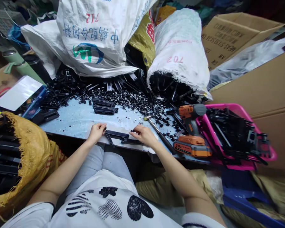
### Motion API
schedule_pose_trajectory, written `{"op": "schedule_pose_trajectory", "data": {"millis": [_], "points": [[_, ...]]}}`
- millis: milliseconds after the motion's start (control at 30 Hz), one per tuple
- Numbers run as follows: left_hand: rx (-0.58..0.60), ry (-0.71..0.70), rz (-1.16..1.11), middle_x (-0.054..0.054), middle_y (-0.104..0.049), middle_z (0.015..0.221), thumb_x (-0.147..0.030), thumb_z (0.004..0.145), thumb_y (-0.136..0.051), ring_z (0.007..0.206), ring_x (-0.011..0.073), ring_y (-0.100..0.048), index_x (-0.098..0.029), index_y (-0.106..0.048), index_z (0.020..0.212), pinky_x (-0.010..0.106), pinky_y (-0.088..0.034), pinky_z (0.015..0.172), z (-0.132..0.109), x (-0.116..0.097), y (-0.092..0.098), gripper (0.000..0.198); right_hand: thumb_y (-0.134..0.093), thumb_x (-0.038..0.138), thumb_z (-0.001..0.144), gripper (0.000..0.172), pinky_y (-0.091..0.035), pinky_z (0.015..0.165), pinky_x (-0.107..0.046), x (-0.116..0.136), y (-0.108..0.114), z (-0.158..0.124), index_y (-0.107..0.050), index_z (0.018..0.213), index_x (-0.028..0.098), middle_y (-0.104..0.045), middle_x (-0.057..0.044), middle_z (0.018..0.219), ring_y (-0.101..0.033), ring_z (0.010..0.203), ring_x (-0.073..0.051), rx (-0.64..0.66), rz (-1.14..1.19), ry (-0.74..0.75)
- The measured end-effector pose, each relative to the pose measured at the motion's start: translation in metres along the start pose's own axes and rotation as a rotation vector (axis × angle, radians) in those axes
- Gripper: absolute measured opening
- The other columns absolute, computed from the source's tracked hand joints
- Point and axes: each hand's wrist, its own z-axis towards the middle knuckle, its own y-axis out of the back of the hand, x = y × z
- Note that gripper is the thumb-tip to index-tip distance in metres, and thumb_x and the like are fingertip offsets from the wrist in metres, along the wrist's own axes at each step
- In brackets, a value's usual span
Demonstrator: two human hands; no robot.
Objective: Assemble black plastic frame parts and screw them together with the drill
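A black plastic bracket [117,135] lies flat near the front edge of the pale blue table [76,118]. My left hand [97,131] pinches its left end with the fingers closed. My right hand [142,133] presses down on its right end, fingers curled around a small black piece that I cannot make out. Two stacked black brackets [104,106] sit further back on the table. Behind them stretches a heap of small black pins and screws [130,96].
An orange cordless drill [192,133] and a hammer [158,129] lie to the right. A pink basket [237,139] holds black parts. White woven sacks [97,34] and cardboard boxes [235,34] crowd the back. A yellow sack [26,148] of parts stands at the left.
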Motion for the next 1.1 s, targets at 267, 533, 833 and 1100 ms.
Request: {"op": "schedule_pose_trajectory", "data": {"millis": [267, 533, 833, 1100], "points": [[0.04, -0.343, 0.5, 0.003, -0.06, 0.071, -0.044, 0.083, -0.052, 0.072, 0.0161, -0.054, -0.017, -0.061, 0.072, 0.026, -0.041, 0.069, -0.006, 0.0, 0.005, 0.03, -0.052, 0.04, 0.09, 0.03, -0.031, 0.063, -0.023, 0.013, 0.004, 0.001, -0.063, 0.077, 0.016, -0.062, -0.005, 0.079, -0.055, 0.071, -0.013, 0.155, -0.172, -0.05], [0.081, -0.22, 0.68, 0.004, -0.064, 0.081, -0.044, 0.085, -0.052, 0.08, 0.0185, -0.059, -0.018, -0.066, 0.08, 0.027, -0.042, 0.071, 0.005, 0.009, 0.006, 0.029, -0.039, 0.046, 0.095, 0.044, -0.032, 0.061, -0.024, 0.032, 0.015, 0.014, -0.068, 0.081, 0.015, -0.068, -0.011, 0.085, -0.062, 0.076, -0.018, 0.324, -0.415, -0.038], [0.038, -0.782, 0.954, 0.013, -0.063, 0.108, -0.036, 0.092, -0.045, 0.107, 0.0249, -0.053, -0.016, -0.063, 0.103, 0.038, -0.037, 0.093, -0.017, 0.012, -0.01, 0.029, -0.038, 0.044, 0.096, 0.042, -0.037, 0.064, -0.025, 0.028, 0.004, 0.023, -0.065, 0.095, 0.012, -0.067, -0.014, 0.089, -0.064, 0.077, -0.021, 0.431, -0.5, 0.183], [0.486, -0.915, 1.165, 0.015, -0.059, 0.113, -0.043, 0.082, -0.061, 0.107, 0.028, -0.052, -0.01, -0.047, 0.126, 0.039, -0.038, 0.092, -0.025, 0.004, -0.049, 0.056, -0.042, 0.043, 0.095, 0.047, -0.047, 0.08, -0.033, -0.013, -0.05, -0.029, -0.048, 0.133, 0.016, -0.06, -0.015, 0.114, -0.059, 0.098, -0.022, -0.047, -0.223, 0.306]]}}
